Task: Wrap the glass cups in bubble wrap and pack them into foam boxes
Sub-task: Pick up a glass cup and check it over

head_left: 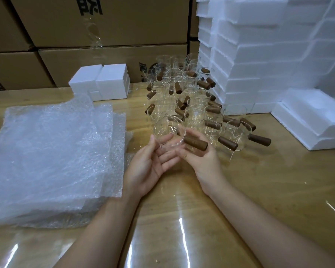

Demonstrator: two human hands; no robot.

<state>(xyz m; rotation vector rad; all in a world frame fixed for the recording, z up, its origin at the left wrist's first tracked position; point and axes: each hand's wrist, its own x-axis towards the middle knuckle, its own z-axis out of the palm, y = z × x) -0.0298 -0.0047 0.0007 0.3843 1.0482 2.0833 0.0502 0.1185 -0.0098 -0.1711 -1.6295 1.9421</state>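
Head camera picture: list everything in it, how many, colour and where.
Held cup: one, clear with brown handle, centre, in both hands.
Other cups: many, uncountable, clear with brown handles, table behind the hands.
Bubble wrap: one stack of sheets, clear, table left.
Small foam boxes: two, white, table back, left of cups.
Foam box stack: many, white, back right.
Separate foam box: one, white, table right edge.
Cardboard boxes: several, brown, stacked behind the table.
Table: one, light wood, glossy.
Left hand: palm up, fingers straight under the held cup.
Right hand: grips the cup at its handle.
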